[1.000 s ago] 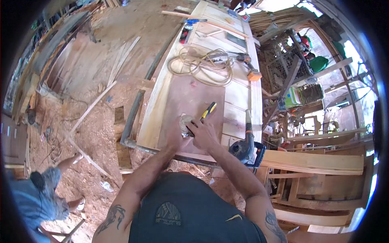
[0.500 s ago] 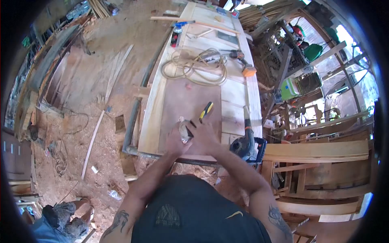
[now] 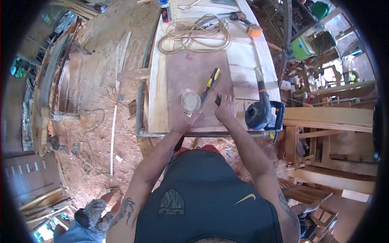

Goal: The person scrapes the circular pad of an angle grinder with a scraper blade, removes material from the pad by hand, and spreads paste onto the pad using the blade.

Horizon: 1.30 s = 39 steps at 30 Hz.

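Note:
My left hand is closed at the near edge of a round, pale, dusty disc-like piece with small tabs on its rim; its exact kind is unclear. In my right hand, the fingers are closed on a small dark piece. Between and beyond my hands lies a hand tool with a yellow-and-black handle, its lower end close to the disc. Beneath all of these is a brown panel set in the wooden door-like workpiece.
A dark blower-like power tool stands on the right edge. Farther up lie a looped cord, a cordless drill and a bottle. Planks stack at right. Another person's leg shows at lower left.
My hands have moved apart, the right one away to the right with the dark piece. The disc now shows its round face. The view has shifted, so the bench appears higher.

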{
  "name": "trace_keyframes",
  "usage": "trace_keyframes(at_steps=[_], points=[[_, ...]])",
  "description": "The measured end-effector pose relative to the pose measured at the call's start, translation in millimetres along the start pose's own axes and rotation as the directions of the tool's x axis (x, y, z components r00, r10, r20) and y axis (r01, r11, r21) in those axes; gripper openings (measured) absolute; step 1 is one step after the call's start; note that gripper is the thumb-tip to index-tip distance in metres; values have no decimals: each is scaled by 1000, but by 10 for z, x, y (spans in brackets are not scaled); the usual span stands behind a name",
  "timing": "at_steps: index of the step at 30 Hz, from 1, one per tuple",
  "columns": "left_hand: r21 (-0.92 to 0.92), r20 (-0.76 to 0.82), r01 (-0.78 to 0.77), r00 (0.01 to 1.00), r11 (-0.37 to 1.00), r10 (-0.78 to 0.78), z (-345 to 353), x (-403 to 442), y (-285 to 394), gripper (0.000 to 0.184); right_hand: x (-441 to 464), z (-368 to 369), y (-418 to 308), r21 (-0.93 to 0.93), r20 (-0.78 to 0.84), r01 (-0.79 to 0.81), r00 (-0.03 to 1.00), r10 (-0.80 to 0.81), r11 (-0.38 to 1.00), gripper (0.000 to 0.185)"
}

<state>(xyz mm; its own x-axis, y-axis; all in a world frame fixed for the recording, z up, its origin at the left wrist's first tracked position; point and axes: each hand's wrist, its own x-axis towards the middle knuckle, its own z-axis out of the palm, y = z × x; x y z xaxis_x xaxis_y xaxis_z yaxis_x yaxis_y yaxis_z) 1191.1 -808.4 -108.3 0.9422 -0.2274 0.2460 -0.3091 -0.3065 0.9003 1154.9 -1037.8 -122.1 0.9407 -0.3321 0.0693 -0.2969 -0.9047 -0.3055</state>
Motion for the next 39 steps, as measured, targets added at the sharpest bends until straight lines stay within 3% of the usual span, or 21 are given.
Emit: trace_keyframes(at_steps=[3,5,8,9,11,15,18,21,26,29,30,33,34,35,36,37,39], points=[[31,133,130,982,991,-132,-107,15,155,107,-104,-28,11,-8,103,-14,995,15,1000,55],[86,95,93,990,992,-101,-122,11,178,107,-235,-126,-30,56,145,-2,989,-6,998,57],[78,45,75,996,994,-79,-139,33,229,106,-370,-176,-158,96,3,33,999,-33,995,62],[60,31,74,997,995,-76,-146,44,236,105,-415,-64,-147,196,26,57,998,-64,979,63],[108,25,114,993,988,-117,-143,97,192,97,-486,126,-160,388,57,97,990,-129,916,65],[198,29,147,987,969,-156,-141,288,128,68,-672,133,-441,467,183,25,975,-124,884,63],[129,95,322,937,938,-335,-175,432,96,46,-714,56,-548,490,281,-42,953,-112,870,60],[91,77,304,947,948,-311,-132,436,73,38,-760,74,-558,440,375,-93,923,-89,893,60],[207,18,273,959,939,-283,-190,449,75,34,-798,194,-504,387,468,-107,878,-96,916,58],[262,16,279,956,924,-293,-271,477,-49,32,-877,501,-416,515,329,-58,935,-134,855,54],[275,23,282,954,919,-299,-297,465,-38,32,-841,455,-432,499,379,-76,915,-138,863,52],[229,-19,132,991,964,-132,-252,352,80,45,-774,321,-482,503,474,-152,872,-124,851,45],[232,66,27,997,972,-44,-276,324,127,67,-756,279,-514,542,466,-186,878,-108,820,43],[303,118,-57,993,951,22,-287,312,240,73,-774,262,-528,579,460,-221,883,-91,785,41],[368,174,-141,981,919,81,-284,291,387,80,-803,429,-476,527,335,53,905,-264,848,38],[426,231,-223,964,877,133,-261,262,473,87,-851,586,-414,595,347,-26,910,-228,804,38],[454,228,-226,964,862,133,-189,251,426,95,-870,445,-533,710,382,-176,910,-162,681,41]])
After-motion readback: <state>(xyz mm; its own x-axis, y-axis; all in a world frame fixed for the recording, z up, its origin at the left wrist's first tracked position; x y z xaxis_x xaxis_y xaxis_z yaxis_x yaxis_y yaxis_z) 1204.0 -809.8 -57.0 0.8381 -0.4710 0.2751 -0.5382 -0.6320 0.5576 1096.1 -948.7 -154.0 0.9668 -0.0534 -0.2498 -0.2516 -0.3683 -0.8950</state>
